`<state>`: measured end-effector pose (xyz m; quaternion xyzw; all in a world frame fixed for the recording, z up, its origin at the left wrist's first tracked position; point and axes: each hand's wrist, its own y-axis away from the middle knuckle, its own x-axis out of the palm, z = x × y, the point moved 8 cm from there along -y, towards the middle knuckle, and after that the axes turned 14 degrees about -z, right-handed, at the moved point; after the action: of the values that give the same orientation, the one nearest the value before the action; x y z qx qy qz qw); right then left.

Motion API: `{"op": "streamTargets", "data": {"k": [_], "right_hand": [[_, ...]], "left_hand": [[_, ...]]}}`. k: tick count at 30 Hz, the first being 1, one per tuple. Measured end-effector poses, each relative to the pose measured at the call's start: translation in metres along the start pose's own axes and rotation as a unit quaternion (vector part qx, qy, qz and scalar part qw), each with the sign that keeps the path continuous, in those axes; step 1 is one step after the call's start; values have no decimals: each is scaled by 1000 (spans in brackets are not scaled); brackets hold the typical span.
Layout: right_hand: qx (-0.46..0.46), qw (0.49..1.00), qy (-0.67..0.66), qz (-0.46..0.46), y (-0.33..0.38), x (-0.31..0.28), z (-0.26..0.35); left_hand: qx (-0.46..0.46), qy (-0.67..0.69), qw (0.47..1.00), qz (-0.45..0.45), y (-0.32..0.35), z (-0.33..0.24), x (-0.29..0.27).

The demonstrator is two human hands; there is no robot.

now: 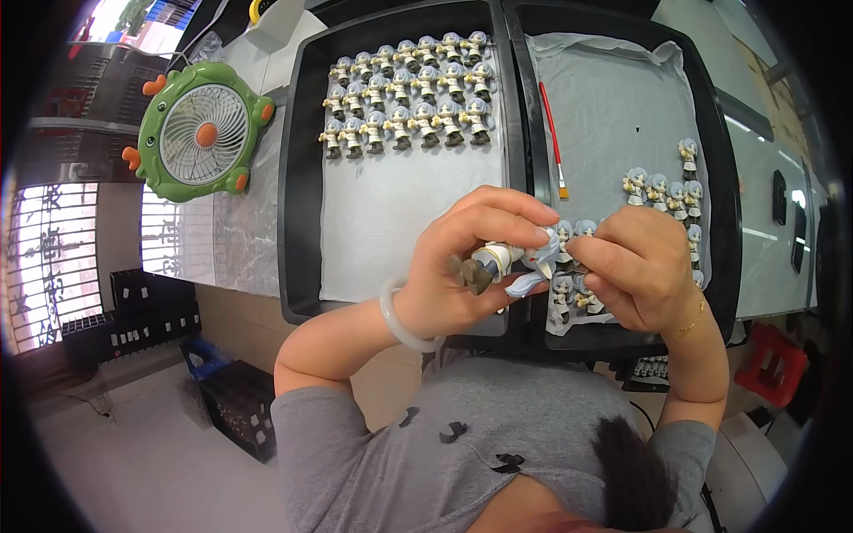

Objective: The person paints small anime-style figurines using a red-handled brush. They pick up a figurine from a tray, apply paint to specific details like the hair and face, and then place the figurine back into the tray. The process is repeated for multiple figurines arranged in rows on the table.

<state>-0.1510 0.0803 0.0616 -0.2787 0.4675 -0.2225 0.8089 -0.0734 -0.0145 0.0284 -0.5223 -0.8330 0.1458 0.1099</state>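
Observation:
My left hand (442, 253) is closed around a small painted figurine (504, 258) with pale blue hair, a white top and brown boots. The figurine lies tilted on its side, its head toward my right hand (647, 271). Those right fingers are pinched together close by the head; whatever they hold, if anything, is hidden. Beneath both hands is the right black tray (724, 222), lined with pale sheeting, where several similar figurines (657, 191) stand. A red-handled paintbrush (553, 133) rests along that tray's left side.
The left black tray (298, 195) holds rows of matching figurines (400, 89) in its far half. A green animal-shaped fan (206, 133) stands on the table to the left. A dark crate (235, 409) sits on the floor at lower left, a red stool (771, 364) at right.

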Motion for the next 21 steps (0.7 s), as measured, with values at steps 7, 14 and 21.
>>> {"op": "streamTargets", "data": {"k": [7, 14, 21], "right_hand": [[-6, 999, 41, -15, -4, 0, 3], [5, 999, 47, 2, -2, 5, 3], [15, 999, 47, 14, -3, 7, 2]], "left_hand": [[79, -65, 995, -5, -4, -11, -2], [97, -88, 991, -6, 0, -13, 0], [96, -101, 990, -5, -1, -13, -1]]}}
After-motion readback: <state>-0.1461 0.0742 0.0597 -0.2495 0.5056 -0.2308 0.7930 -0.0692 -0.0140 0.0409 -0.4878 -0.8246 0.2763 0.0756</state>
